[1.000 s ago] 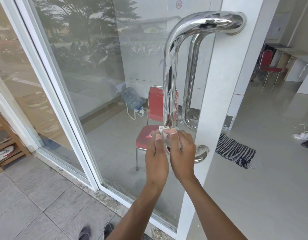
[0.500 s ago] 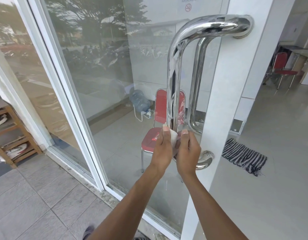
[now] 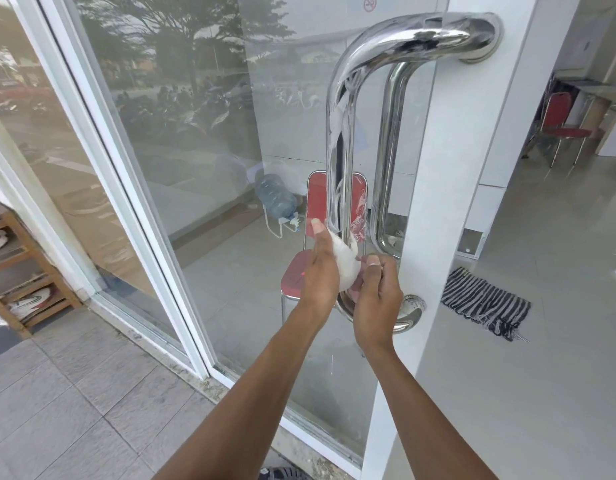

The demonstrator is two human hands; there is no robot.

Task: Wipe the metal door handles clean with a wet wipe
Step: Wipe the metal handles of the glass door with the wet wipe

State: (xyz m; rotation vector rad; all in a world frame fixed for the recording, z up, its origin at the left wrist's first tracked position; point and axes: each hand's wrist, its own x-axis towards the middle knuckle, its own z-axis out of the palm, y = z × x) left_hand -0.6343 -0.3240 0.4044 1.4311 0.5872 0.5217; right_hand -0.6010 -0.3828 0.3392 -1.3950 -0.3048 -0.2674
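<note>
Wet wipe [image 3: 344, 263] bunched low on the outer handle [image 3: 339, 140], just above its bottom bend; my left hand [image 3: 320, 271] grips it from the left, thumb up alongside the tube, fingers curled behind and out of sight; my right hand [image 3: 376, 299] pinches the wipe's right edge, fingers [image 3: 372, 261] curled in close.

Risks as I judge them: the wipe is wadded, not spread, so it may clean only a narrow stripe and leave the back of the tube untouched; polished steel is slick when wet, so a hard pull could slip the wad off; the bottom bend and its mount [image 3: 412, 311] are half hidden behind my hands and easy to skip; pushing sideways could swing the door [image 3: 434, 237].

Handle's long axis runs vertical, both ends turning right into the white door frame; the inner handle [image 3: 386, 150], behind the glass [image 3: 202, 133], runs parallel; not yet touched, as far as I can tell.
</note>
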